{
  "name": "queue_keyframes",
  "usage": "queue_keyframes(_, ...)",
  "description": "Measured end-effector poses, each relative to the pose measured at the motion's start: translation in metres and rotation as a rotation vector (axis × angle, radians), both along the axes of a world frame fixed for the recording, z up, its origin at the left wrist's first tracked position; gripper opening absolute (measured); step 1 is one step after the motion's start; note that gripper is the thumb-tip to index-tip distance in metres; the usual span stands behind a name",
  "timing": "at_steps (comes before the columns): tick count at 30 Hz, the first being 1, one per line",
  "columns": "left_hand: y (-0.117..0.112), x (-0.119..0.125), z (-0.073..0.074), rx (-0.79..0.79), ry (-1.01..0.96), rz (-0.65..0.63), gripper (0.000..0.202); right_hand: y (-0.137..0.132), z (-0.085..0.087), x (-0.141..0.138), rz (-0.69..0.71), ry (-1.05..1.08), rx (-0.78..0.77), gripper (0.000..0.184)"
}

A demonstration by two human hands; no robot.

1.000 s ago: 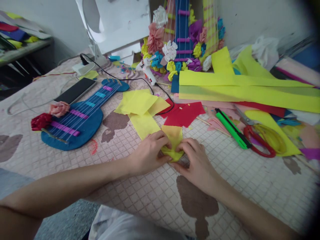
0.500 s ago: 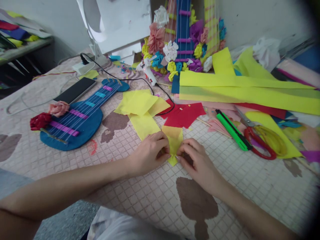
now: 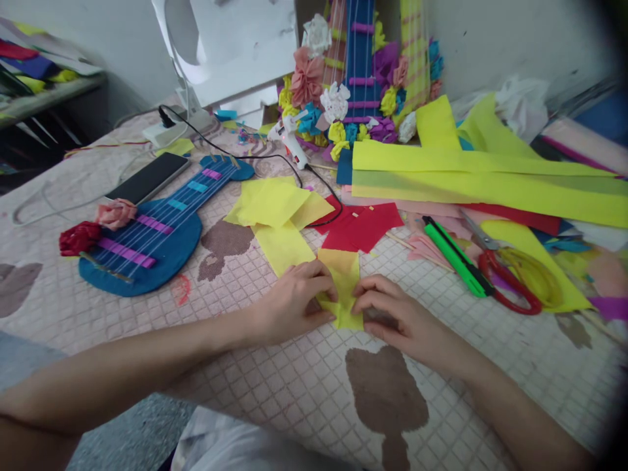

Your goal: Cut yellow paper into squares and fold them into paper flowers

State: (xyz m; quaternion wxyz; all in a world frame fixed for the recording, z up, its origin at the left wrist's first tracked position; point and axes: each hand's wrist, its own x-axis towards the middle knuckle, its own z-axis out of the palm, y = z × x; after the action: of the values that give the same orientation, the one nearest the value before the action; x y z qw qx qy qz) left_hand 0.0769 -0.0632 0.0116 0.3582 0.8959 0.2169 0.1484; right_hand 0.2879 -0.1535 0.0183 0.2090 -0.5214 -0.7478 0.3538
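A small piece of yellow crepe paper (image 3: 346, 278) lies on the patterned tablecloth in front of me, creased near its lower edge. My left hand (image 3: 301, 299) grips its left side between thumb and curled fingers. At the right edge, my right hand (image 3: 395, 313) touches the paper with its fingertips, thumb and fingers apart. More yellow paper pieces (image 3: 275, 206) lie just beyond my left hand. Behind the held piece are red paper pieces (image 3: 360, 222). How the paper sits under my left fingers is partly hidden.
To the left lie a blue paper guitar (image 3: 184, 245) with roses and a phone (image 3: 150, 178). A white glue gun (image 3: 293, 140) stands behind, its black cord reaching the red paper. On the right are a green cutter (image 3: 456, 255), scissors (image 3: 507, 281) and long yellow strips (image 3: 490, 186).
The lower end of the yellow crepe paper, gathered to a point before, now spreads wider and flatter. My right hand has moved slightly right and its fingers have loosened.
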Motion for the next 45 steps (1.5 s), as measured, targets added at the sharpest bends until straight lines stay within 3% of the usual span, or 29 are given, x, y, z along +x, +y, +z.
queue_keyframes(5,0.004,-0.003,0.004,-0.035,-0.011,-0.055,0.003,0.001,-0.004,-0.005,-0.061,-0.046,0.058,0.014)
queue_keyframes(10,0.005,-0.002,0.003,-0.030,-0.022,-0.044,0.007,0.002,-0.005,-0.014,-0.150,-0.061,0.084,0.007)
queue_keyframes(17,0.003,0.001,-0.003,-0.013,-0.001,0.002,0.004,0.002,-0.011,-0.025,-0.231,-0.143,0.178,0.012)
queue_keyframes(29,-0.001,0.005,-0.007,0.060,0.007,0.075,0.010,0.002,-0.013,-0.028,-0.262,-0.143,0.200,0.014)
queue_keyframes(45,-0.002,0.004,-0.007,0.069,-0.002,0.067,0.006,-0.001,-0.014,-0.031,-0.267,-0.169,0.238,0.012)
